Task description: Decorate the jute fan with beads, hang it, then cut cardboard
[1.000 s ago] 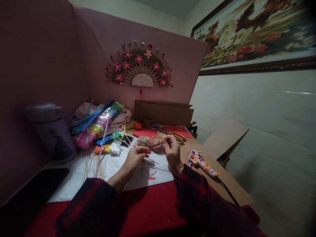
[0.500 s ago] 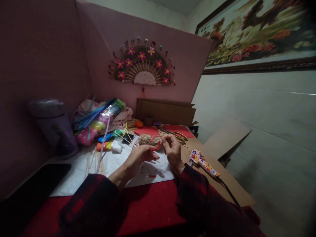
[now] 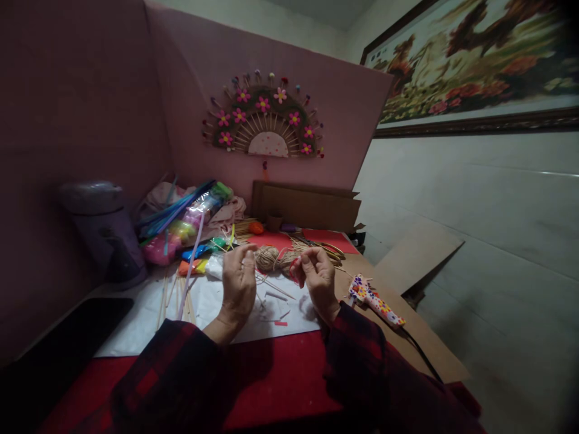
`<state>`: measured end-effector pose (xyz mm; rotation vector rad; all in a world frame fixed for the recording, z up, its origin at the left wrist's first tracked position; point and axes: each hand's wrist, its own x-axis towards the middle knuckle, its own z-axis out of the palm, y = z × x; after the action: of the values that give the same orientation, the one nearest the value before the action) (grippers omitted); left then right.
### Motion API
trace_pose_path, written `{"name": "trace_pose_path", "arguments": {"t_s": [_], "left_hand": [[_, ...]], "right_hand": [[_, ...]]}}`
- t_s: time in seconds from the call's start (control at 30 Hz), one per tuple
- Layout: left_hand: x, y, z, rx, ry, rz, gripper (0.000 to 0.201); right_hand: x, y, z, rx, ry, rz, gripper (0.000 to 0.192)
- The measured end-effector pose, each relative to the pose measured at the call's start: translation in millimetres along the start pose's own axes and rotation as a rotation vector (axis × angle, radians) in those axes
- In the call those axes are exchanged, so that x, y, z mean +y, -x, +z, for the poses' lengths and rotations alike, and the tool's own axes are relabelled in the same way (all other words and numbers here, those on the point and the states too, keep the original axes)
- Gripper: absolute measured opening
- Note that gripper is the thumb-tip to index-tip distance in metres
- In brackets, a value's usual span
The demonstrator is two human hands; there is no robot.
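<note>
My left hand and right hand are raised side by side over the sheet of paper spread on the table — the ball of twine sits just behind them, between the two. To my left, behind the paper, lies the bag of craft supplies, with the jug further left against the partition; loose sticks lie on the paper in front of the bag. The glue gun lies to the right of my right hand on the cardboard, and the fan decoration hangs on the back panel above the folded box at the table's far edge.
</note>
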<state>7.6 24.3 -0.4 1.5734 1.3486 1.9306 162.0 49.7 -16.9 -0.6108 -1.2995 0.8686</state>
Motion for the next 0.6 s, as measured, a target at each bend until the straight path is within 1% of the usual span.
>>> {"name": "trace_pose_path", "arguments": {"t_s": [0.07, 0.13, 0.17, 0.23, 0.3, 0.37, 0.47, 0.6], "left_hand": [[0, 4, 5.0, -0.253, 0.150, -0.102, 0.022], [-2, 8, 10.4, -0.490, 0.319, -0.258, 0.026], [-3, 10, 12.5, -0.573, 0.402, -0.349, 0.030], [-5, 12, 14.7, -0.686, 0.550, -0.532, 0.037], [-5, 13, 14.3, -0.742, 0.679, -0.680, 0.039], [-4, 13, 12.5, -0.773, 0.768, -0.763, 0.037], [-2, 12, 10.0, -0.799, 0.804, -0.805, 0.036], [-3, 12, 10.2, -0.798, 0.712, -0.843, 0.041]], "right_hand": [[-1, 1, 1, -0.046, 0.000, 0.014, 0.018], [-2, 2, 1, -0.068, 0.003, 0.034, 0.019], [-2, 2, 1, -0.066, 0.007, 0.039, 0.019], [-1, 1, 0, -0.043, 0.015, 0.036, 0.019], [0, 0, -1, -0.021, 0.016, 0.023, 0.018], [1, -1, -2, -0.008, 0.010, 0.013, 0.017], [3, -1, -1, 0.024, 0.011, 0.009, 0.016], [1, -1, 0, 0.017, 0.017, 0.004, 0.016]]}}
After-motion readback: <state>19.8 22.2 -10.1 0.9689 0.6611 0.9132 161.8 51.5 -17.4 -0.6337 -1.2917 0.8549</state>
